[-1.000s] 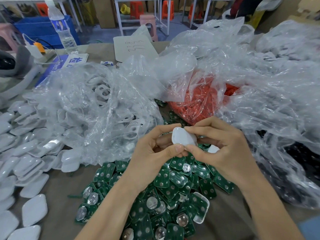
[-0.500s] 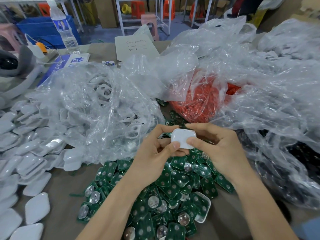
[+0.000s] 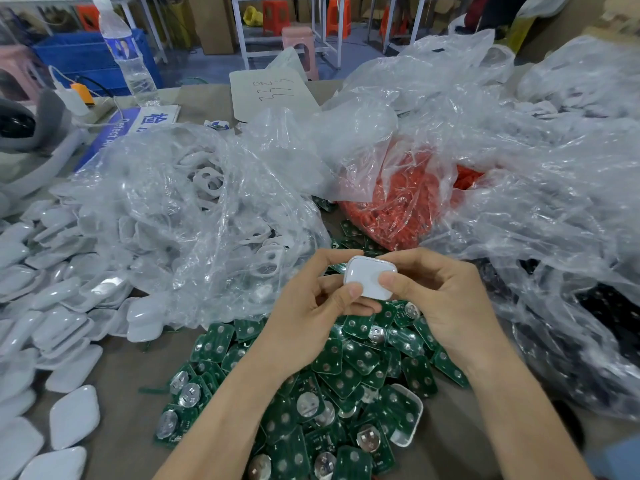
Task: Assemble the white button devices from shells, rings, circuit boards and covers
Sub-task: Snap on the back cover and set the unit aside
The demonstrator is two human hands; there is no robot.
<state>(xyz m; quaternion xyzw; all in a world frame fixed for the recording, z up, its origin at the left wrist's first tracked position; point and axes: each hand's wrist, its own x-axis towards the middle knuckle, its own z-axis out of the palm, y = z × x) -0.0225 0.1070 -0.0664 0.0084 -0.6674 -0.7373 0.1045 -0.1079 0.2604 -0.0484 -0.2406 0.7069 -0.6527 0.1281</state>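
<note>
Both hands hold one white button device [image 3: 367, 276] above a heap of green circuit boards [image 3: 339, 382]. My left hand [image 3: 311, 306] grips its left side, thumb on the smooth top face. My right hand [image 3: 440, 299] grips the right side, its thumb pressing the top near the right edge. One open white shell [image 3: 407, 419] lies among the boards. A clear bag of white rings and shells [image 3: 207, 209] sits to the left, and a bag of orange rings [image 3: 408, 199] lies behind the hands.
Several white covers [image 3: 52, 306] are spread along the left edge of the table. Large clear bags [image 3: 554, 202] with dark parts fill the right side. A water bottle [image 3: 128, 53], a blue sign [image 3: 138, 124] and a white card [image 3: 273, 93] stand at the back.
The white device has been turned from tilted edge-on to lying flat with its smooth face up. Both thumbs now sit on its top, and the hands have shifted slightly.
</note>
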